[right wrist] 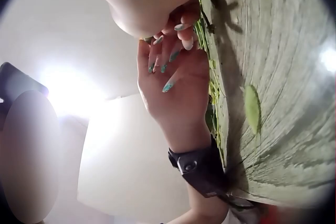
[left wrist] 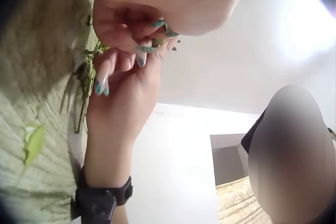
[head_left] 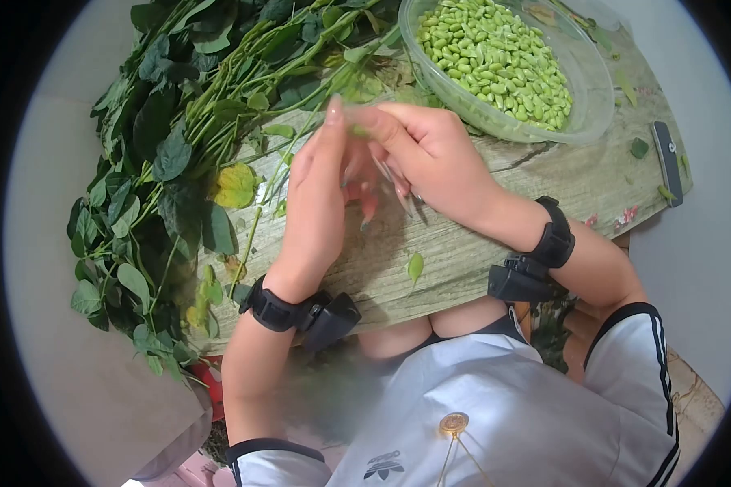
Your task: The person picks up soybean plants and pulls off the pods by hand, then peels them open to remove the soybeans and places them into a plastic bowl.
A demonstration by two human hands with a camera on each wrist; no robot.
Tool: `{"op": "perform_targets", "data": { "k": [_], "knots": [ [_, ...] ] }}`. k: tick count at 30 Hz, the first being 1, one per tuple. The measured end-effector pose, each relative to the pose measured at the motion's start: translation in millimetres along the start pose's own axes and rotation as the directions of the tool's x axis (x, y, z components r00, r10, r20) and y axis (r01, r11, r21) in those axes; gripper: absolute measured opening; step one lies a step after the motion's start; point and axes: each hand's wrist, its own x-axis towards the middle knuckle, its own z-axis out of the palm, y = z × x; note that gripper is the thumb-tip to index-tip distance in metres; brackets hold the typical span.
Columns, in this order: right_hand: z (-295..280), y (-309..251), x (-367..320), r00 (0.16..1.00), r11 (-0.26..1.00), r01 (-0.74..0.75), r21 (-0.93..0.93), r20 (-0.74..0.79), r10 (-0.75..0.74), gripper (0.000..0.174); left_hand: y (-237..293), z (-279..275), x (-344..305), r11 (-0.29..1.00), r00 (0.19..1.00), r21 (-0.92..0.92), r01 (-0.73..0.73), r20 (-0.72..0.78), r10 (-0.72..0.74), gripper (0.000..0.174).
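Observation:
In the head view my left hand (head_left: 313, 191) and right hand (head_left: 447, 166) meet over the tabletop, fingertips together. Between the thumbs and fingers shows a bit of green soybean pod (head_left: 359, 130), pinched by both hands and mostly hidden. The left wrist view catches a sliver of the pod (left wrist: 158, 42) among the long painted nails. Fingers on both hands are curled inward. Beyond them stands a clear plastic bowl (head_left: 597, 105) holding many shelled green soybeans (head_left: 495, 61). To the left lies a heap of leafy soybean stalks (head_left: 170, 146).
The worn wooden-look tabletop (head_left: 479, 243) has a loose green pod (head_left: 415, 268) near its front edge and a yellow leaf (head_left: 235, 185) beside the stalks. A dark phone-like object (head_left: 667, 162) lies at the right edge. Both wrists wear black camera straps.

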Motion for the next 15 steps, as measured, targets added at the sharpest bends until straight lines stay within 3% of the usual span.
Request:
{"op": "perform_targets", "data": {
  "k": [2, 6, 13, 15],
  "knots": [
    [0, -2, 0, 0.998, 0.993, 0.042, -0.106, 0.041, -0.038, 0.036, -6, 1, 1, 0.997, 0.999, 0.051, -0.05, -0.018, 0.051, 0.037],
    [0, -3, -1, 1.0, 0.997, 0.014, -0.08, 0.028, -0.012, 0.035, -9, 1, 1, 0.962, 0.978, 0.176, -0.207, 0.042, 0.203, 0.037],
    [-1, -3, -2, 0.995, 0.997, -0.078, -0.019, 0.054, 0.079, 0.048, -16, 4, 3, 0.933, 0.954, 0.202, -0.299, 0.023, 0.3, 0.039],
    [0, -6, -5, 0.989, 0.99, -0.135, 0.027, 0.071, 0.133, 0.052, -18, 3, 2, 0.886, 0.94, 0.331, -0.325, 0.011, 0.341, 0.038]
  ]
}}
